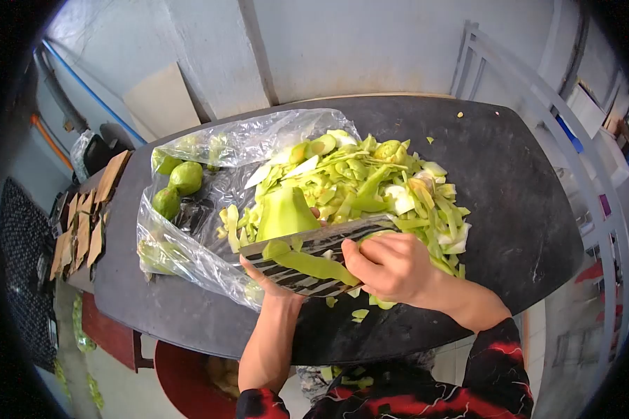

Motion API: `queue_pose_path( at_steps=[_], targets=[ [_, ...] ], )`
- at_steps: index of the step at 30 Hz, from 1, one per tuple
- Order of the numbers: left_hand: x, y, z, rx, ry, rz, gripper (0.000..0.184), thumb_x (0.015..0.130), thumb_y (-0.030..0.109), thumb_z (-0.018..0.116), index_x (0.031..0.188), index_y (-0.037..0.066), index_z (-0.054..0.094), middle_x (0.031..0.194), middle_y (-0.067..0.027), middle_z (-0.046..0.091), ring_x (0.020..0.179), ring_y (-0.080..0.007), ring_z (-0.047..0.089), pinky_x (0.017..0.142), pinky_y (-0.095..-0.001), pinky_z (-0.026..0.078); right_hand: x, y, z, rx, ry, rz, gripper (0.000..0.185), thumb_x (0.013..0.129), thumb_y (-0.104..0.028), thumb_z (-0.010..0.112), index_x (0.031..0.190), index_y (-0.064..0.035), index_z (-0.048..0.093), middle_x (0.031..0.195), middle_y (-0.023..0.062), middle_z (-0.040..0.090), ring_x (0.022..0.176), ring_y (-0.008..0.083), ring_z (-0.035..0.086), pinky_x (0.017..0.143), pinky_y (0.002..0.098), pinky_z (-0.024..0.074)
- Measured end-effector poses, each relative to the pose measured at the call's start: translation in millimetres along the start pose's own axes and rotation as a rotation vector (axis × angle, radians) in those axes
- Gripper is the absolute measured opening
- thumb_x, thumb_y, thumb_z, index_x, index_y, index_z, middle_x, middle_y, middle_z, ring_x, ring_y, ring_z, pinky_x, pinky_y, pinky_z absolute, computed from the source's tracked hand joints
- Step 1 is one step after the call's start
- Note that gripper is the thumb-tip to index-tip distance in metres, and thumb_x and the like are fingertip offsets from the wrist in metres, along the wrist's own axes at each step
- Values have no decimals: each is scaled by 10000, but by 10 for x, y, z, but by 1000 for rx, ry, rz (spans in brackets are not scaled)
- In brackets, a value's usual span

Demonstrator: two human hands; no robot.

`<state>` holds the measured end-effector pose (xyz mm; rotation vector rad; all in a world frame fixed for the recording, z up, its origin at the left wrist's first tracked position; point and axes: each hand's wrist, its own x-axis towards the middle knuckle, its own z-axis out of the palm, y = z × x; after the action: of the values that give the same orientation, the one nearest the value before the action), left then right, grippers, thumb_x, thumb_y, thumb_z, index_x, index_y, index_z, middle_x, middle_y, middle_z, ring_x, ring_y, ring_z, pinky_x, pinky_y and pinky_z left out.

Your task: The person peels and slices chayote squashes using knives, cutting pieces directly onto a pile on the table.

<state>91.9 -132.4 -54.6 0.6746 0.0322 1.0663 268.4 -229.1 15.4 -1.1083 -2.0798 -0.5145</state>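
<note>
My right hand (398,269) is wrapped round the handle of a cleaver (314,241), whose wide blade lies slanted across the middle of the view. A long strip of green peel (311,265) clings to the blade. Behind it, a pale-green peeled fruit (283,215) stands tilted upward. My left hand (271,285) holds this fruit from below; most of its fingers are hidden by the blade and the fruit, with a fingertip showing at the fruit's right side. A large heap of green peelings and cut pieces (356,174) lies just beyond the cleaver.
A clear plastic bag (237,150) spreads over the left of the dark table (517,195), with several whole green fruits (186,178) in it. A red tub (182,384) stands below the front edge. A grey metal railing (538,87) runs along the right.
</note>
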Motion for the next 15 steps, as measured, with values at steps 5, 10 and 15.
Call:
queue_pose_path(
  at_steps=[5, 10, 15],
  targets=[
    [18, 35, 141, -154, -47, -67, 907, 752, 662, 592, 1440, 92, 437, 1336, -169, 557, 1159, -355, 589, 961, -546, 489, -115, 420, 265, -112, -69, 222, 80, 814, -61, 607, 862, -50, 544, 640, 70, 574, 509, 215, 627, 438, 341, 510],
    [14, -6, 213, -33, 113, -28, 920, 733, 673, 615, 1429, 96, 450, 1316, -178, 565, 1158, -358, 584, 960, -534, 496, -54, 194, 90, -50, -39, 166, 96, 783, -59, 621, 870, -50, 583, 634, 43, 563, 526, 190, 635, 464, 333, 525],
    [19, 20, 152, -13, 126, -11, 926, 731, 644, 612, 1433, 64, 445, 1329, -204, 553, 1190, -359, 559, 972, -509, 489, -29, 128, 122, -34, 54, 31, 141, 788, -63, 617, 925, -28, 623, 634, 19, 551, 534, 163, 634, 452, 308, 511]
  ],
)
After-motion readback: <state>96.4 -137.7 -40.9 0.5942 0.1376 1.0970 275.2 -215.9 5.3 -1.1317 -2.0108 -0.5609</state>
